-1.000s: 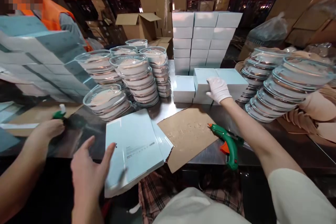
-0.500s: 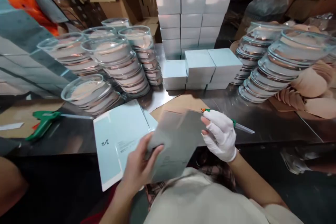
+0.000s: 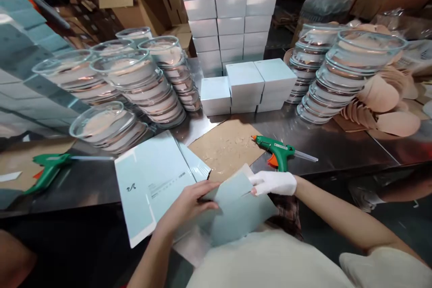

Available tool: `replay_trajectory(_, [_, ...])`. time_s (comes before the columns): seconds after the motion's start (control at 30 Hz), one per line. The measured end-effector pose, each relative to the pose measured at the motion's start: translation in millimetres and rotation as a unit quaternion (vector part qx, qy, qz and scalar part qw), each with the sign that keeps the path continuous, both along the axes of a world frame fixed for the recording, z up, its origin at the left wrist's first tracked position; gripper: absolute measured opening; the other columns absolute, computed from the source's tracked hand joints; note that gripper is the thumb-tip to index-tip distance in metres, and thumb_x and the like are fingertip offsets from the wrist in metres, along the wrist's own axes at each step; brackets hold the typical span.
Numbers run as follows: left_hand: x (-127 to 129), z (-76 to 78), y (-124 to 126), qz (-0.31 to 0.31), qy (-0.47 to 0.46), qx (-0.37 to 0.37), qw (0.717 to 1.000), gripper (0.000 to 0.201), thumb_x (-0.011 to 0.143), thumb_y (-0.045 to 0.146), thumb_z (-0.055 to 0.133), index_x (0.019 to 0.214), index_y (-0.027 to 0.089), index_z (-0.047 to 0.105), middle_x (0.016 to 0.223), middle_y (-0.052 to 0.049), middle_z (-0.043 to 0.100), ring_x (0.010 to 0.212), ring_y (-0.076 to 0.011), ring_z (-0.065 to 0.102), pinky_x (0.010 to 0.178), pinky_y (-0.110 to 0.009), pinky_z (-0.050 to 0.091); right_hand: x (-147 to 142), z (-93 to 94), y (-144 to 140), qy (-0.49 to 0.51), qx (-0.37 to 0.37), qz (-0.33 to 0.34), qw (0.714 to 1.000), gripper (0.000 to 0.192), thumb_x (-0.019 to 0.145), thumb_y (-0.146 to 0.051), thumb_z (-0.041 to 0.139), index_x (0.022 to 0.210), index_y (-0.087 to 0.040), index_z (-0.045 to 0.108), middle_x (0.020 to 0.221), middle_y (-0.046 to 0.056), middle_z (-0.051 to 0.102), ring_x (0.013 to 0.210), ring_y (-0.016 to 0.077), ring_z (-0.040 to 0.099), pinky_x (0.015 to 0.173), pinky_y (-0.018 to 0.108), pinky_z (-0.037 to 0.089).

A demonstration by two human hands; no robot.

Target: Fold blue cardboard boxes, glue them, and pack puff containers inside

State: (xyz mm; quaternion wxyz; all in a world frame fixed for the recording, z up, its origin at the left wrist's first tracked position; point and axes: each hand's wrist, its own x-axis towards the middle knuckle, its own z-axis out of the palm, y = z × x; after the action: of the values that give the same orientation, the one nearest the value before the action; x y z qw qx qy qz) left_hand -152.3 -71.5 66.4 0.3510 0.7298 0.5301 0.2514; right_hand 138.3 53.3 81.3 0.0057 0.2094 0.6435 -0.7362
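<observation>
A pale blue card sheet [image 3: 236, 209], bent along its folds, is held low in front of my body. My left hand [image 3: 195, 200], bare, grips its left side between thumb and fingers. My right hand [image 3: 272, 183], in a white glove with some fingertips bare, pinches its upper right edge. A stack of flat pale blue box sheets [image 3: 151, 184] with a dark squiggle mark lies left of my hands. Just beyond my right hand, a green glue gun [image 3: 278, 149] with an orange trigger rests on the table, its tip over a glue-marked cardboard piece [image 3: 229, 144].
Stacks of round clear-lidded containers [image 3: 135, 85] stand at left, with more clear containers [image 3: 337, 72] at right. White boxes [image 3: 232, 18] are piled at the back. A second green glue gun [image 3: 50, 168] lies far left. Round tan pieces [image 3: 381, 99] are heaped at right.
My right hand has come down from near the glue gun onto the sheet's edge. The sheet has turned and bent in my hands. The green glue gun now shows fully on the table.
</observation>
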Motion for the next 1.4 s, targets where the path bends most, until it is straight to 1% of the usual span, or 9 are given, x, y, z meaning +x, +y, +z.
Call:
replay_trajectory(0.17, [30.1, -17.6, -17.3, -0.056, 0.1, -0.005, 0.993, 0.104, 0.078, 0.063, 0.084, 0.165, 0.026, 0.042, 0.145, -0.019, 0.069, 0.123, -0.0414, 0.072, 0.097, -0.049, 0.061, 10.3, -32.5, -19.7, -0.007, -0.124, -0.077, 0.989, 0.075, 0.071, -0.082, 0.078, 0.093, -0.01, 0.077, 0.088, 0.009, 0.075, 0.079, 0.0205, 0.07, 0.076, 0.032, 0.059])
replay_trajectory(0.27, [30.5, -18.1, -28.4, -0.037, 0.07, 0.002, 0.997, 0.091, 0.081, 0.047, 0.085, 0.161, 0.029, 0.047, 0.142, -0.016, 0.071, 0.123, -0.0384, 0.072, 0.101, -0.047, 0.06, 35.6, -33.1, -25.5, 0.002, 0.021, -0.161, 0.987, 0.078, 0.084, -0.088, 0.061, 0.097, -0.013, 0.077, 0.091, 0.012, 0.076, 0.084, 0.0244, 0.074, 0.077, 0.035, 0.061])
replay_trajectory(0.4, [28.4, -12.3, -25.9, 0.129, -0.015, 0.126, 0.983, 0.072, 0.092, 0.039, 0.073, 0.16, 0.029, 0.049, 0.149, -0.016, 0.059, 0.137, -0.0353, 0.061, 0.112, -0.048, 0.053, 46.6, -48.8, -40.7, 0.025, 0.339, -0.466, 0.817, 0.074, 0.092, -0.08, 0.059, 0.137, -0.021, 0.063, 0.13, 0.017, 0.073, 0.118, 0.0316, 0.072, 0.105, 0.047, 0.058])
replay_trajectory(0.6, [70.6, -33.7, -4.5, 0.164, -0.123, 0.208, 0.956, 0.096, 0.098, 0.026, 0.057, 0.173, 0.035, -0.003, 0.153, -0.016, 0.052, 0.138, -0.0302, 0.059, 0.111, -0.05, 0.051, -5.6, -86.3, -57.8, -0.021, 0.46, -0.549, 0.698, 0.079, 0.107, -0.068, 0.026, 0.169, -0.018, 0.024, 0.15, 0.022, 0.06, 0.148, 0.0292, 0.056, 0.116, 0.046, 0.053])
replay_trajectory(0.8, [88.1, -57.3, -10.8, 0.179, -0.136, 0.234, 0.946, 0.048, 0.103, 0.054, 0.054, 0.144, 0.03, 0.054, 0.144, -0.017, 0.059, 0.134, -0.0338, 0.06, 0.108, -0.054, 0.052, -21.7, -61.0, -51.0, 0.052, 0.405, -0.535, 0.74, 0.076, 0.106, -0.067, 0.019, 0.16, -0.019, 0.045, 0.145, 0.018, 0.065, 0.14, 0.0293, 0.062, 0.111, 0.042, 0.056])
replay_trajectory(0.93, [97.4, -58.7, -10.6, 0.26, -0.19, 0.283, 0.903, 0.044, 0.105, 0.052, 0.055, 0.143, 0.03, 0.049, 0.149, -0.02, 0.054, 0.137, -0.0316, 0.061, 0.107, -0.053, 0.054, -30.4, -48.7, -52.7, 0.116, 0.32, -0.609, 0.716, 0.053, 0.101, -0.044, 0.05, 0.149, -0.022, 0.051, 0.151, 0.018, 0.06, 0.135, 0.0296, 0.064, 0.109, 0.045, 0.055])
replay_trajectory(1.03, [88.5, -49.5, -7.0, 0.176, -0.158, 0.287, 0.928, 0.049, 0.096, 0.047, 0.073, 0.138, 0.03, 0.057, 0.144, -0.016, 0.059, 0.129, -0.0298, 0.066, 0.1, -0.045, 0.058, -22.2, -46.6, -48.9, 0.128, 0.3, -0.622, 0.712, 0.057, 0.092, -0.035, 0.058, 0.147, -0.027, 0.045, 0.15, 0.017, 0.06, 0.113, 0.0245, 0.071, 0.088, 0.037, 0.061])
replay_trajectory(1.2, [67.5, -45.1, -6.2, 0.222, -0.123, 0.242, 0.936, 0.027, 0.091, 0.043, 0.079, 0.112, 0.025, 0.075, 0.116, -0.009, 0.073, 0.118, -0.0281, 0.07, 0.1, -0.041, 0.058, 36.1, -32.4, -25.5, -0.105, 0.365, -0.588, 0.714, 0.031, 0.094, -0.05, 0.06, 0.109, -0.023, 0.066, 0.111, 0.012, 0.075, 0.096, 0.0257, 0.071, 0.086, 0.038, 0.058])
replay_trajectory(1.4, [74.2, -57.3, 8.1, 0.286, -0.147, 0.235, 0.917, 0.029, 0.091, 0.049, 0.076, 0.108, 0.025, 0.074, 0.107, -0.006, 0.075, 0.12, -0.0281, 0.066, 0.112, -0.045, 0.049, 69.1, -24.8, 19.4, -0.342, 0.215, -0.521, 0.752, 0.027, 0.063, -0.034, 0.084, 0.07, -0.02, 0.062, 0.07, 0.009, 0.07, 0.087, 0.0343, 0.073, 0.084, 0.043, 0.056])
